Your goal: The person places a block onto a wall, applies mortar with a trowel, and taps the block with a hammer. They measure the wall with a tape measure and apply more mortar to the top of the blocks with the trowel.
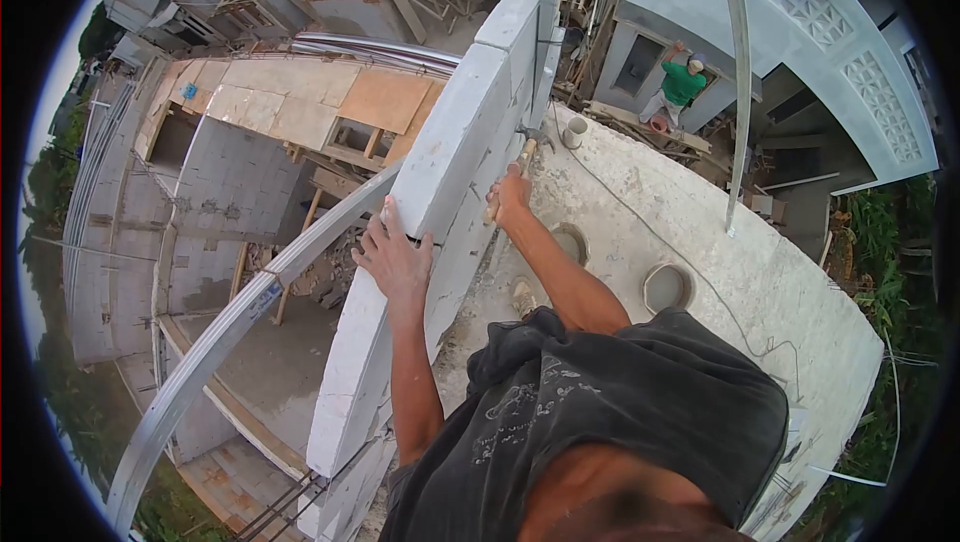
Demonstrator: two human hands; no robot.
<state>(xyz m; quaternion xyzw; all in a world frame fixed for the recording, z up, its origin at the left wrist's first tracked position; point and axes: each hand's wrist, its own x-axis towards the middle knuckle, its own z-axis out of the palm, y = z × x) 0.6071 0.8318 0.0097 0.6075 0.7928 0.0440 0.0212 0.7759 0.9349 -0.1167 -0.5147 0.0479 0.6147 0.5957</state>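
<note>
My left hand lies with fingers spread on the top edge of a white block wall, across a joint between two blocks. On the other side of the wall, my right hand is wrapped around the wooden handle of a hammer. The hammer's metal head is up close to the wall face. A long straight metal bar slants up to the wall just beyond my left hand.
Round containers, one a grey bucket, stand on the concrete slab, where a thin cable trails. A metal post rises at right. Left of the wall is a drop. A person in a green shirt is below.
</note>
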